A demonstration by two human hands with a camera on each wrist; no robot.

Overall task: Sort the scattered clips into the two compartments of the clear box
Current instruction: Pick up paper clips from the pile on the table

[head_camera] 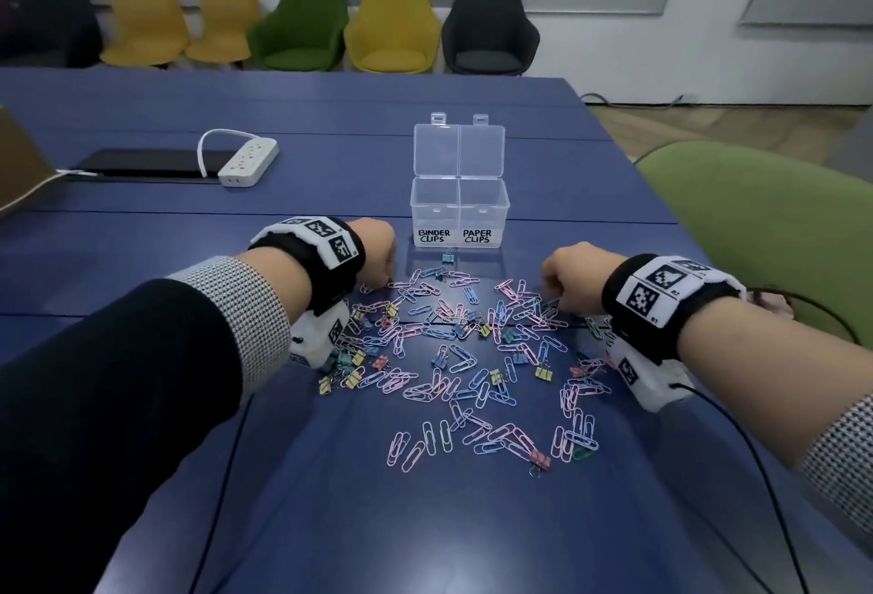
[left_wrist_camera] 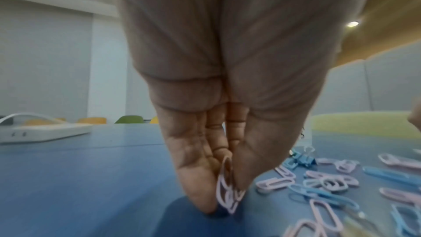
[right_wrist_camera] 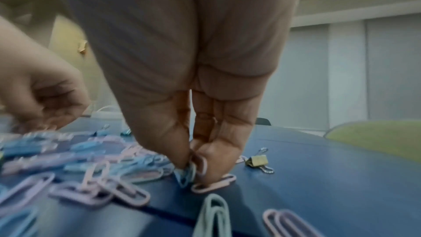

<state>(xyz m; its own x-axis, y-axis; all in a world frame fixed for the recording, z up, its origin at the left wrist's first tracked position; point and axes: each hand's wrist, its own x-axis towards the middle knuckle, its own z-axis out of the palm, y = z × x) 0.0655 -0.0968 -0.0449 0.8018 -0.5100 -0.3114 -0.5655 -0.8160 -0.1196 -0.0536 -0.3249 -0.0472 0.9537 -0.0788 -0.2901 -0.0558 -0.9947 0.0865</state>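
Pinching looped wire paper clips (left_wrist_camera: pixel 225 194), hands (head_camera: pixel 373 253)

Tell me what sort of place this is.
Probably an office meeting room: a long blue table with a power strip on it, and a row of upholstered chairs lined against the wall.

Clear box (head_camera: pixel 459 203) centre frame, glossy see-through plastic, paper clips (head_camera: pixel 453 357) smooth pastel-coated wire, binder clips (head_camera: pixel 543 373) painted bodies with bare shiny wire handles, table (head_camera: pixel 330 499) matt blue, power strip (head_camera: pixel 248 163) upper left, smooth white plastic, wristbands (head_camera: pixel 326 258) black cloth
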